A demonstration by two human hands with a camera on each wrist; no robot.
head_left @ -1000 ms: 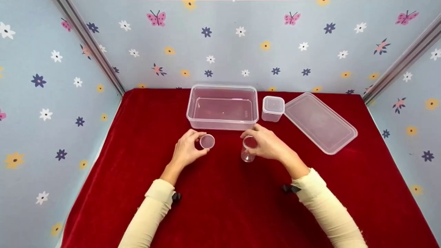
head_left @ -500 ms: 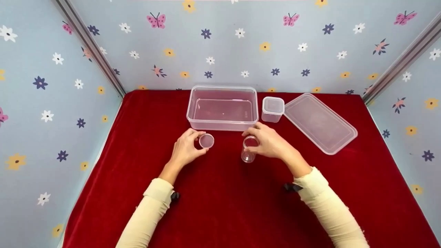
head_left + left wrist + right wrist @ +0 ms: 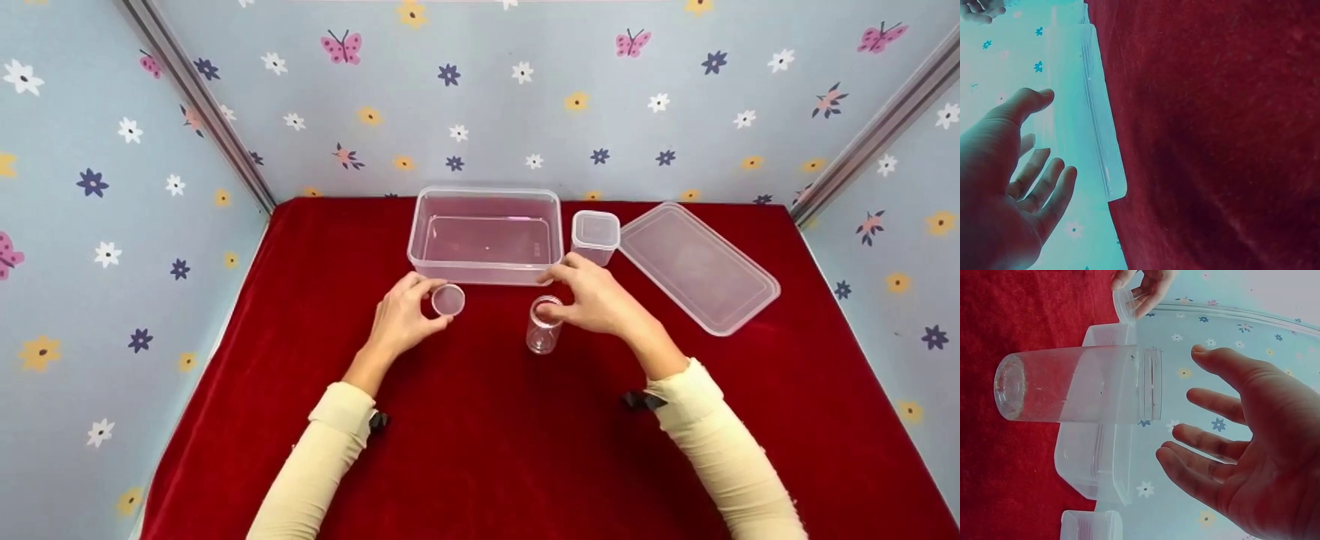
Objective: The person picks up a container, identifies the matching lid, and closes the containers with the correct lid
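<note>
Your left hand [image 3: 401, 321] pinches a small round lid [image 3: 448, 300] between thumb and fingertips, just in front of the empty rectangular tub [image 3: 485, 234]. Your right hand [image 3: 600, 304] hovers with fingers spread and relaxed beside the rim of the empty clear jar [image 3: 543, 330], standing upright on the red cloth [image 3: 487, 450].

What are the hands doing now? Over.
Left hand pinches small round clear plastic lid. Right hand open just off upright clear plastic jar, not gripping. Large clear rectangular tub close behind; nothing between.

Bare red bench [image 3: 487, 450] lies open before the hands, while the open tub [image 3: 485, 234], small lidded box [image 3: 595, 236] and flat lid [image 3: 697, 266] line the far edge.
</note>
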